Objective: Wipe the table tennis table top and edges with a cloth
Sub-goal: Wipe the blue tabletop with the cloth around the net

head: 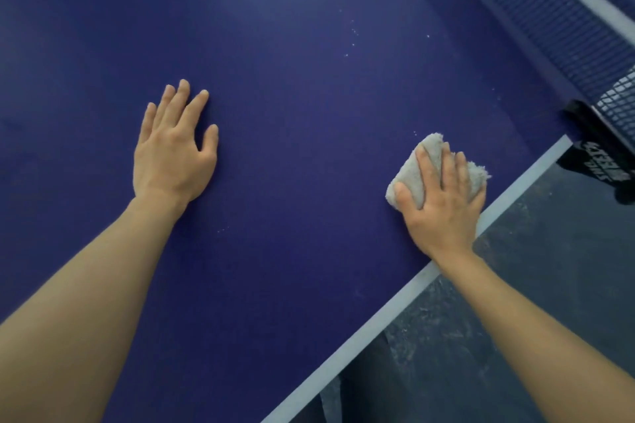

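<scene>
Head view: your right hand [438, 197] presses straight fingers on the folded cloth [429, 168] near the table [309, 148] edge; your left hand [173, 154] rests flat, fingers spread.

I log two bare forearms, left hand [173, 151] and right hand [443, 203], sleeveless in view, no rings, watch or gloves visible.

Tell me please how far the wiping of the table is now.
Done: I cannot tell; no wiped patch shows clearly. In hand: the right hand presses a folded cloth on the blue table top, close to the white edge line; the left hand rests flat. Left: pale specks toward the net, and probably the edge.
</scene>
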